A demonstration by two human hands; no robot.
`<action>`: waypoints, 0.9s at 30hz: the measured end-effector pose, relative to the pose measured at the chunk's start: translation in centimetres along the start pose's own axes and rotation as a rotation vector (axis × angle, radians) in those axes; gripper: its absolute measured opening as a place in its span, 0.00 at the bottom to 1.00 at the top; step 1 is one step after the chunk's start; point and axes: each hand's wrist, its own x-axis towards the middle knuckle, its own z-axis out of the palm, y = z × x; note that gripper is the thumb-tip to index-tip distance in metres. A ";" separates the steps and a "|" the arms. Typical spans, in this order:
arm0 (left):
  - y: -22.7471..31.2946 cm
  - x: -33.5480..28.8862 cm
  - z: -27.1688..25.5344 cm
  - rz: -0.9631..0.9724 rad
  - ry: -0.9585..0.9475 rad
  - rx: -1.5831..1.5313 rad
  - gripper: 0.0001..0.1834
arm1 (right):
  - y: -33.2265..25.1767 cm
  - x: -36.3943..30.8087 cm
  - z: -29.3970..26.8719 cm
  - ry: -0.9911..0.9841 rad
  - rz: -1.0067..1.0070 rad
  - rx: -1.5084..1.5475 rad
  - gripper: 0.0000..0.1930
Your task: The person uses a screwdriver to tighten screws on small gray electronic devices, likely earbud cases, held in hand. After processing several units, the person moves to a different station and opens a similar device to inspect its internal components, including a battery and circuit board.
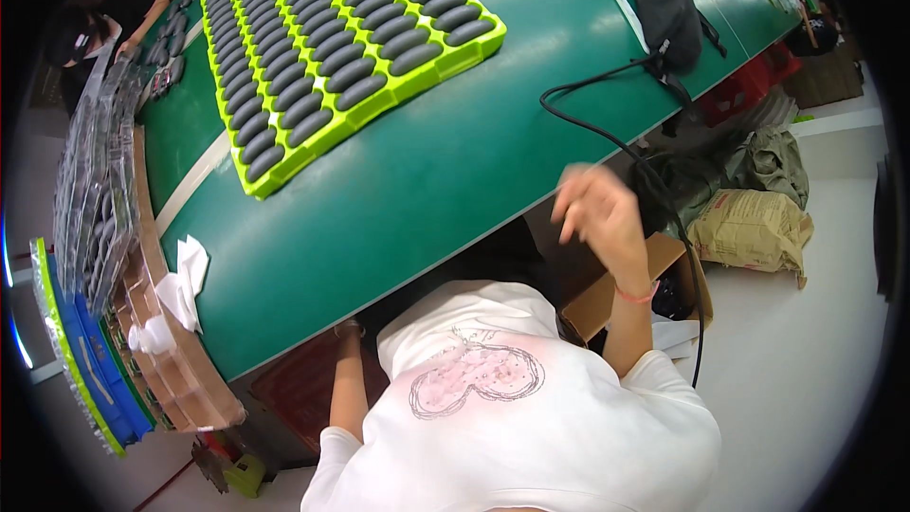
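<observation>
My right hand [599, 215] is raised just off the table's near edge, above an open cardboard box [588, 308]. Its fingers are loosely bent and apart, a little blurred, and I see nothing in them. My left forearm [349, 384] reaches under the table edge, which hides the fingers of that hand. A reddish-brown crate [308, 389] lies beside this arm. Beyond my hands on the green table [398, 228] lies a bright lime-green tray [355, 120], filled with rows of dark grey oval pieces [360, 92].
A black pouch [668, 14] and a black cable [592, 125] lie at the right. Clear plastic trays [90, 171] stack at the left, near a compartmented cardboard tray [180, 379] and white paper [187, 280]. Another person [118, 19] works at far left. Sacks [749, 228] stand on the floor.
</observation>
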 end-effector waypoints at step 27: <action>-2.0 1.5 0.5 -0.009 -0.099 0.130 0.13 | 15.1 -5.2 -8.8 0.299 -0.029 0.506 0.39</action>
